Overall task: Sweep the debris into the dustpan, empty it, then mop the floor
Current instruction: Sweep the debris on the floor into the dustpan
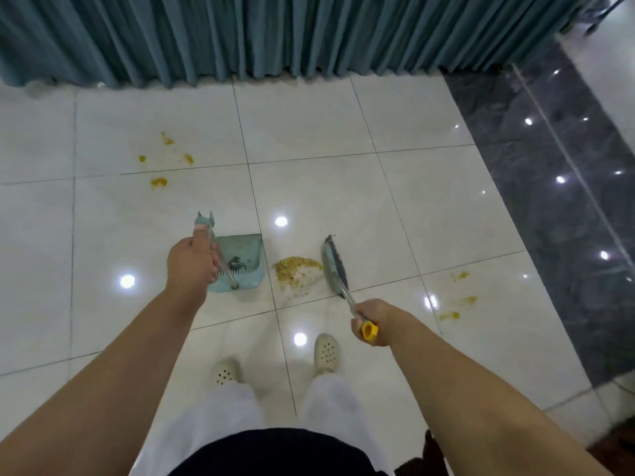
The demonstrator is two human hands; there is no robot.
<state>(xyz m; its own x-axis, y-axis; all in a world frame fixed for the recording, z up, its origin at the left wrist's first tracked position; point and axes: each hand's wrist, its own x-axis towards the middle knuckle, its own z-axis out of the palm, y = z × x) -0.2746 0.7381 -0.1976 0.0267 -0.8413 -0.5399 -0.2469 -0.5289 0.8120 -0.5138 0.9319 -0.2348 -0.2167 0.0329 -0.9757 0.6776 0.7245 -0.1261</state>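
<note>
On the white tiled floor [343,139], near its middle, a pile of yellow debris [295,269] lies between a dustpan [245,250] and a broom [333,266]. No brand, label or writing can be read on either tool.

The left hand [192,266] is closed around the dustpan's upright handle [206,228], thumb laid along it near the forked top. The pale blue pan rests on the floor just right of that hand, its open lip facing the pile, with a few dark bits already inside by the comb teeth. The debris sits just beside the lip, apart from the left hand.

The right hand [372,321] is wrapped around the broom's metal shaft near its yellow end cap [369,331]. The broom head stands on the floor at the pile's right edge, touching or nearly touching the scatter; the hand itself is nearer the person, lower right of the pile.

Yellow smears [159,182] mark the tiles toward the far left, near a teal curtain [275,32] that hangs along the floor's far edge. More smears [458,297] lie to the right of the broom, close to the dark marble strip [549,159] along the right edge. Two feet in cream perforated clogs [326,352] stand near the pile, on the person's side.
</note>
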